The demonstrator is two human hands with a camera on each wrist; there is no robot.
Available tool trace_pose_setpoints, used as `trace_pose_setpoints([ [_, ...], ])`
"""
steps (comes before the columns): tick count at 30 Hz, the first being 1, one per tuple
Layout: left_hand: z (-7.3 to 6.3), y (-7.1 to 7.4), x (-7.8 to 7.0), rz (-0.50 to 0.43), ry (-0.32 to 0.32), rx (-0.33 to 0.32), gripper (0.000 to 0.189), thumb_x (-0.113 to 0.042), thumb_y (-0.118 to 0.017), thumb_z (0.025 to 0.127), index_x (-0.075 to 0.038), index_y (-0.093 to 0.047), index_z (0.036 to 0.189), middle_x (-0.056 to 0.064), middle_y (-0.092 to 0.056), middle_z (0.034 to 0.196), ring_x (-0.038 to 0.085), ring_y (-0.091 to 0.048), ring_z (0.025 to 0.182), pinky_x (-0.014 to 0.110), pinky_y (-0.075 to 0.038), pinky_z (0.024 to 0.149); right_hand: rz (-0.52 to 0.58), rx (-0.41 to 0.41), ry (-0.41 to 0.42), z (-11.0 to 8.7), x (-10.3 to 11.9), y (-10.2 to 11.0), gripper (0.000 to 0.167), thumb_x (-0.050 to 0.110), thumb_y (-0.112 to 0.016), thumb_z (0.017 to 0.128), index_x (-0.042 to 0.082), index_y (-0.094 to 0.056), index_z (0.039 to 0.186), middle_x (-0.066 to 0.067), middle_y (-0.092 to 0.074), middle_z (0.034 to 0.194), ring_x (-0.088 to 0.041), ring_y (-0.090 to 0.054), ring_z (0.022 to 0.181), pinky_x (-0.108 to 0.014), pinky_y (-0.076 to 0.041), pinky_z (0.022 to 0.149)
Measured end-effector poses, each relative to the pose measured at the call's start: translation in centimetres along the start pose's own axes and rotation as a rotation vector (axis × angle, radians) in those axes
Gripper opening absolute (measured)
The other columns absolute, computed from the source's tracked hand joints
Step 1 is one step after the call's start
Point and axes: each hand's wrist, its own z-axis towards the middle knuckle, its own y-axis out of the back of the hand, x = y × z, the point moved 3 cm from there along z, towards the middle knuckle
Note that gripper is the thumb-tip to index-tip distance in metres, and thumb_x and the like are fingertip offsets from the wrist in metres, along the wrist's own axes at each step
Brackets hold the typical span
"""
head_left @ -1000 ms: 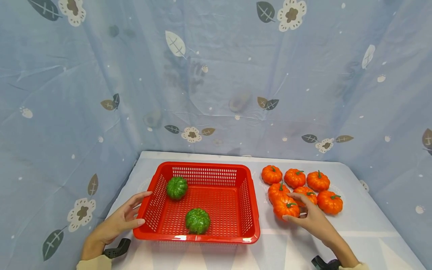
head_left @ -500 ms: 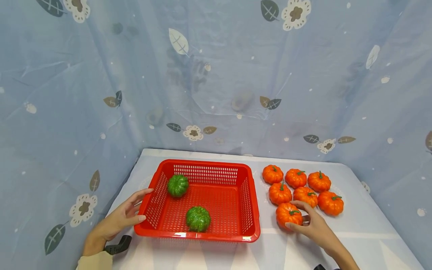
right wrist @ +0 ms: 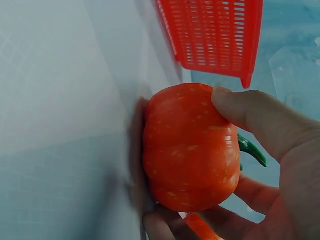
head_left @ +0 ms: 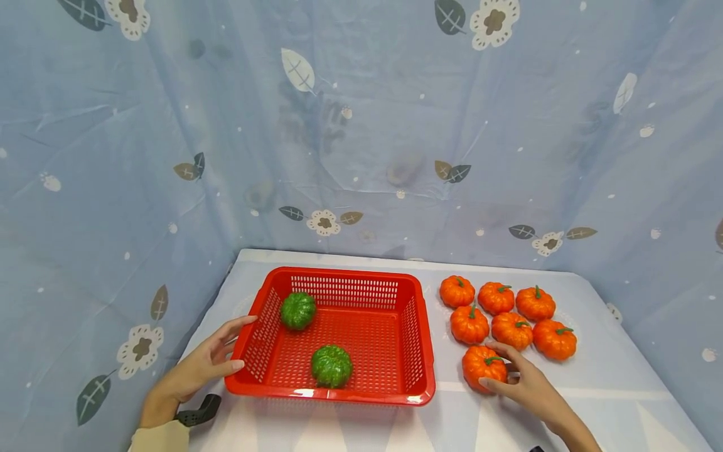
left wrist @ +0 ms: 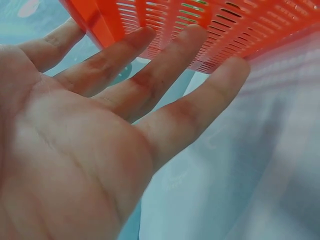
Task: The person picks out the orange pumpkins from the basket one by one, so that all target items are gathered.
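Observation:
My right hand grips a small orange pumpkin between thumb and fingers at the table's front right. In the right wrist view the thumb presses one side of this pumpkin, the fingers curl round the other, and its underside sits at or close to the tabletop. At the left end of a red plastic basket, my left hand touches the rim with fingers spread. The left wrist view shows those fingers fairly straight along the slotted basket wall. Two green pumpkins, one at the back left and one at the front, lie inside.
Several more orange pumpkins stand in two rows behind the right hand, to the right of the basket. A pale cloth covers the table. Blue patterned curtains hang close behind the table and along both sides.
The right hand has drawn its pumpkin toward the front and slightly right, so it now sits apart from the two rows. The left hand and the basket have kept their places.

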Motion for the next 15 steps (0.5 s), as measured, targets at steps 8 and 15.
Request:
trace_pose_setpoints([
  [8,0.5,0.2,-1.0,0.124,0.006,0.052,0.074,0.0,-0.063,0.098,-0.012,-0.027,0.161,0.024,-0.022,0.162,0.021,-0.054,0.131,0.037,-0.056,0.095,-0.022,0.008,-0.008,-0.3,0.1,1.1,0.081,0.049,-0.077,0.09,0.017,-0.042,0.156,-0.023,-0.043,0.154,-0.037,-0.057,0.12,-0.048,-0.056,0.085],
  [15,0.3,0.2,-4.8,0.458,0.004,-0.079,0.064,-0.021,-0.07,0.1,-0.011,-0.041,0.156,0.023,-0.027,0.163,0.05,-0.044,0.135,0.042,-0.058,0.091,-0.058,-0.123,0.048,0.0,1.6,3.2,0.078,0.055,-0.064,0.098,0.004,-0.04,0.152,-0.025,-0.046,0.149,-0.041,-0.057,0.122,-0.054,-0.053,0.095],
])
